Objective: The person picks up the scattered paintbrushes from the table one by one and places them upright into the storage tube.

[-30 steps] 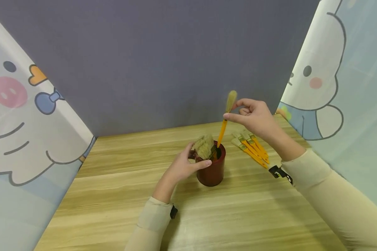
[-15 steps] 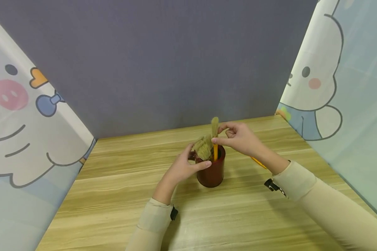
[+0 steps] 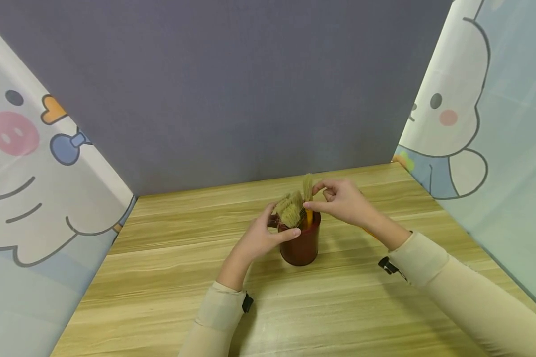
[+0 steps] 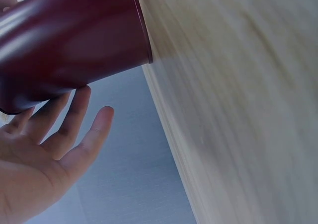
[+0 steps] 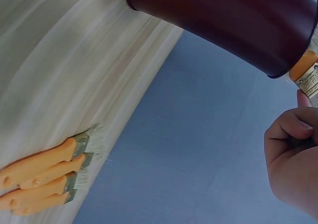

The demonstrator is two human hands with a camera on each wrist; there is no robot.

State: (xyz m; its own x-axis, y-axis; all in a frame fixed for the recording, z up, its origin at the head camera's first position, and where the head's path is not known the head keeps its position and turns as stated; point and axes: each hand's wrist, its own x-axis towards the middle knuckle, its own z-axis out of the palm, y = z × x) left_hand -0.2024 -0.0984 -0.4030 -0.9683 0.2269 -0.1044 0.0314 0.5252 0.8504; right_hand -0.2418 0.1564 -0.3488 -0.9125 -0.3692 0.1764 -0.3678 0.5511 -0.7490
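Moved: the right hand [image 3: 344,201] is sinking lower, pushing its brush [image 3: 307,191] deeper into the cup [image 3: 301,243].
Table [image 3: 161,277]: is carrying the upright cup.
Left hand [image 3: 261,238]: is wrapping its fingers round the cup.
Right hand: is pinching the brush by the bristles.
Spare brushes [image 5: 42,177]: are lying flat beside the cup.

I can read no words, labels, brand marks or numbers anywhere from here, not on the cup [image 3: 300,248], the brushes [image 5: 42,177] or the cartoon curtains [image 3: 35,163].
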